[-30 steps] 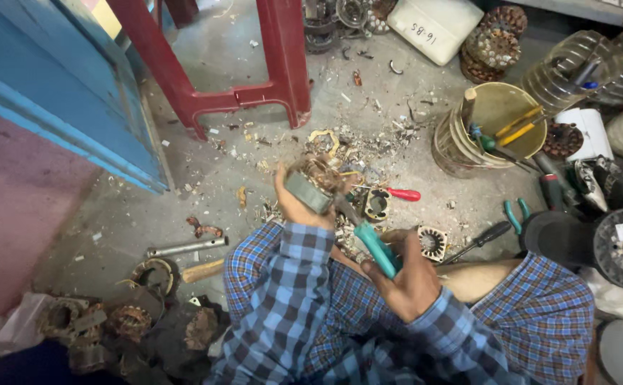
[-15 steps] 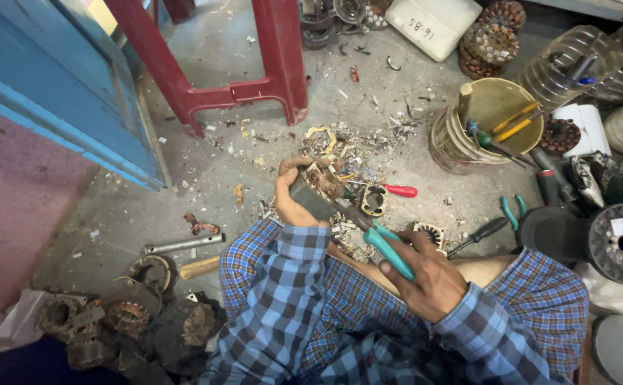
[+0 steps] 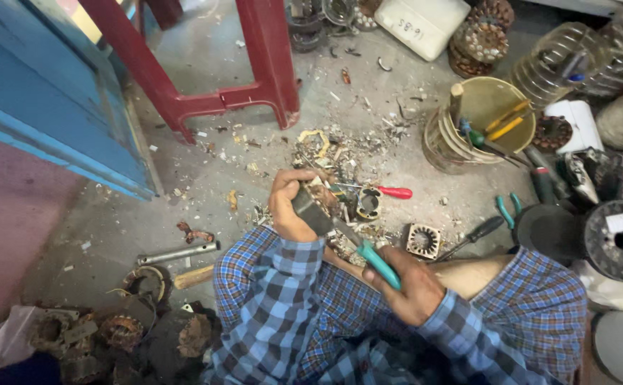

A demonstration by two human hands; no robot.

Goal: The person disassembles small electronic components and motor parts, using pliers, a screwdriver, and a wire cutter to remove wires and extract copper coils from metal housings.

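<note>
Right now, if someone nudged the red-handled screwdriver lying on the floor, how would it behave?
The red-handled screwdriver looks rigid, so it should not flex. Its rounded handle lies flat on the concrete floor, so it would probably roll a little. The scrap pile beside its tip would likely stop it soon.

A red plastic stool (image 3: 254,78) is standing on the littered concrete floor (image 3: 183,207), beside a blue wooden panel (image 3: 48,107). A yellow bucket (image 3: 468,132) is holding screwdrivers with yellow and green handles. A red-handled screwdriver (image 3: 386,191) is lying among metal scraps, near a square laminated core (image 3: 423,240). A metal pipe (image 3: 177,252) and a wooden handle (image 3: 194,276) are lying near a heap of rusty motor parts (image 3: 112,335). A white canister (image 3: 422,23) is resting at the top, and teal-handled pliers (image 3: 506,209) are lying beside dark wire spools (image 3: 614,239).
</note>
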